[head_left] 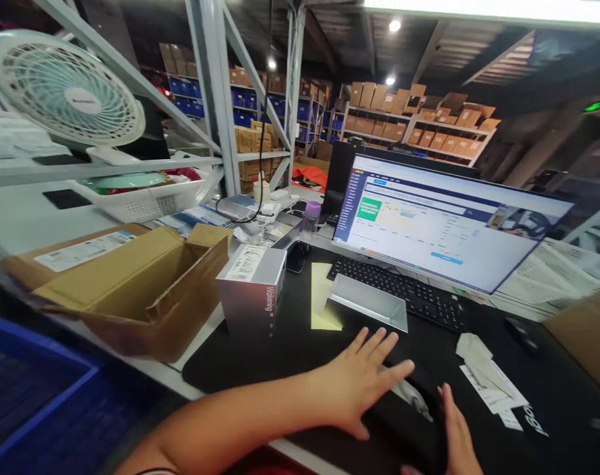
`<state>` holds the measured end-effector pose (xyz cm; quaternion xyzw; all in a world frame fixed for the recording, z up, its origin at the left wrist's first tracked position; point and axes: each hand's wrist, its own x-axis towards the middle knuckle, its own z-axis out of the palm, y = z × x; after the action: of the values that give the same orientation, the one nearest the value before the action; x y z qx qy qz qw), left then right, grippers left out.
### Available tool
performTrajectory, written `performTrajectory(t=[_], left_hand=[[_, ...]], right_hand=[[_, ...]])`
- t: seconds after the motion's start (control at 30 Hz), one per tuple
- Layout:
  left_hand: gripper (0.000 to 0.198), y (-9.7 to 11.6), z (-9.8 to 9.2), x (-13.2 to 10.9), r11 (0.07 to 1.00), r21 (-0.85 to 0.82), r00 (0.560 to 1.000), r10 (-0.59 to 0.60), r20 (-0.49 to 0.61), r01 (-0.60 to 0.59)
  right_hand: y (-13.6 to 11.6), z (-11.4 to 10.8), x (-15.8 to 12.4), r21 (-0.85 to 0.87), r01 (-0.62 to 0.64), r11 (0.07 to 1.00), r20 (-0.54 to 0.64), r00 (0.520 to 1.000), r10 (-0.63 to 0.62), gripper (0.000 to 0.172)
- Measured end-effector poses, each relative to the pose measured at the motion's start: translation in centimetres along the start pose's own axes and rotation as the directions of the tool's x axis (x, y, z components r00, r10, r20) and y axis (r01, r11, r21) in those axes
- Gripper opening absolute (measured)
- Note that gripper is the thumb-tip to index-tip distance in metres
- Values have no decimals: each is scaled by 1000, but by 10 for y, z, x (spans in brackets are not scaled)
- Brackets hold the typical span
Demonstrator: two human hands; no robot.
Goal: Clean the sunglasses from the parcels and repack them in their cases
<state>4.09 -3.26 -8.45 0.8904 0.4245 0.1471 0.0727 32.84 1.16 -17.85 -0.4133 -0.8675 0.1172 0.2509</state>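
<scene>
My left hand [362,382] is stretched over the black desk mat with its fingers spread, holding nothing. Beside its fingertips lies a dark item with a crumpled clear plastic part [412,398]. My right hand [455,435] is at the lower edge, on the right side of that dark item, its fingers partly cut off by the frame. An open silver-grey tray [366,303] rests in front of the keyboard [403,287], on a yellow sheet [324,310]. Further left stands a grey-pink box [250,303] with a label on top.
An open cardboard box [146,316] stands at the left above a blue crate [32,396]. Behind the keyboard is a lit monitor [428,231]. Crumpled paper [488,373] and a mouse [521,334] lie right. A fan [76,99] and purple-lidded bottle [311,216] are farther back.
</scene>
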Motion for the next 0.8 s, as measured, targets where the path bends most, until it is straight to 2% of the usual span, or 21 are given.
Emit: performTrajectory(t=[0.1,0.2,0.33,0.4,0.47,0.5,0.53,0.6,0.67,0.7,0.8], left_hand=[[133,-7,-3,15,999,33,999,-33,33,32],[119,-6,-4,22,991,49,992,-125,-29,126],[83,-5,-6,28,972,-15,967,-236,-99,235],[70,-5,-4,27,970,-32,966,-242,-94,240],[72,-6,0,24,968,-50,963,-251,-102,247],[75,-8,2,21,965,-59,959,-260,-116,254],[78,-9,4,18,963,-68,954,-268,-137,261],[81,-12,9,12,959,-76,941,-282,-189,272],[84,-16,12,6,961,-68,934,-278,-225,269],[85,-18,14,3,964,-59,935,-265,-233,259],[85,-21,14,-1,974,-29,947,-226,-229,226]], right_hand=[[-25,2,13,104,-124,987,-46,991,129,106],[-40,-7,25,259,-133,957,-38,988,148,96],[-44,-20,33,426,-193,884,-6,976,217,66],[-41,-24,31,499,-207,841,27,974,224,74],[-36,-28,26,585,-235,776,69,968,241,91],[-34,-30,22,624,-253,739,87,963,257,93],[-32,-33,19,651,-270,709,100,957,273,86],[-31,-38,14,639,-296,710,112,949,295,55],[-35,-41,14,546,-318,775,120,945,303,35],[-38,-42,16,490,-328,808,123,943,309,32],[-47,-40,25,352,-335,874,125,942,311,40]])
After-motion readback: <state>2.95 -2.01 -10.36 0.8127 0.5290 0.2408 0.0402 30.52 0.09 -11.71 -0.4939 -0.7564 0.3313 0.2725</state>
